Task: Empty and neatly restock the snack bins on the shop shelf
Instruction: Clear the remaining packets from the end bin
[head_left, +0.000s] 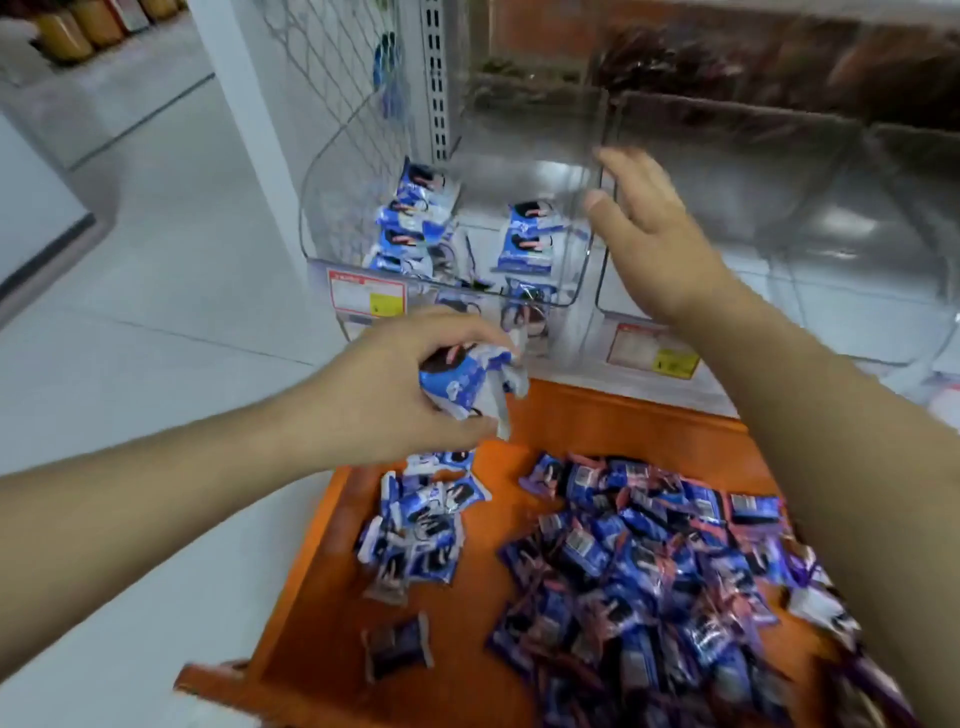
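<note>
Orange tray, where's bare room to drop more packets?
Tray: bare at the far edge and in the lane between the small pile and big heap; near-left holds one packet. Right half is crowded.

Bins on the shelf behind, tray of packets in front.

Left bin (441, 218) at the shelf's left end, second bin (727, 234) just to its right, with more bins above and behind. Two stacks of packets in the left bin: one stack (410, 223) at left, another (527, 241) at right. Label (366, 297) on the left bin's front, second label (652, 353) on the other's. Tray (311, 587) before and below the bins. Small pile (415, 525) at the tray's left, large pile (675, 571) at its right, lone packet (397, 647) nearer, left of the large pile. Floor (156, 260) to the left. Jars (78, 26) far back left.
</note>
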